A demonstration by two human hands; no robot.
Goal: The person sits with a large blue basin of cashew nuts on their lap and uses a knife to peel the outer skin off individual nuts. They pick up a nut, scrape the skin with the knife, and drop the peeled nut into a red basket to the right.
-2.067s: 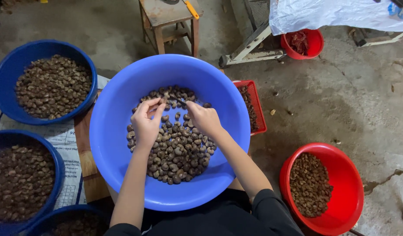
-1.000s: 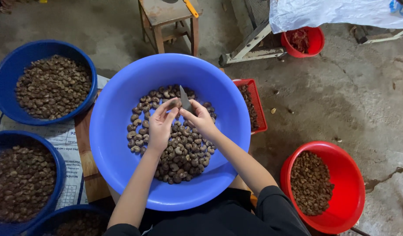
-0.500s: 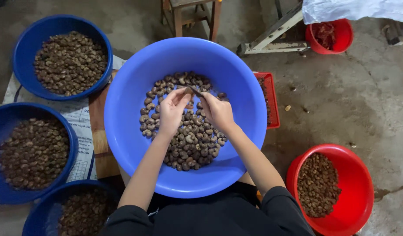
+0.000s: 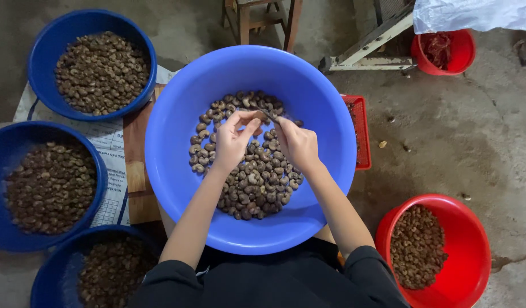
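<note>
A big light-blue basin (image 4: 177, 148) rests in front of me, its bottom covered with brown cashew nuts in shell (image 4: 248, 177). Both my hands hover over the heap near the middle. My left hand (image 4: 233, 141) pinches one nut between thumb and fingertips. My right hand (image 4: 297, 144) grips a small metal blade (image 4: 268, 114), whose tip points toward the nut in the left hand. The two hands almost touch.
Three dark-blue basins of nuts stand at left (image 4: 100, 65) (image 4: 43, 185) (image 4: 109, 271). A red basin of nuts (image 4: 437, 251) sits at lower right, a red crate (image 4: 360, 131) behind the big basin, a small red bucket (image 4: 445, 51) and a wooden stool (image 4: 263, 20) at the top.
My hands came together from apart over the heap; the right now works the blade against a nut in the left. The view shifted, so everything sits further right.
</note>
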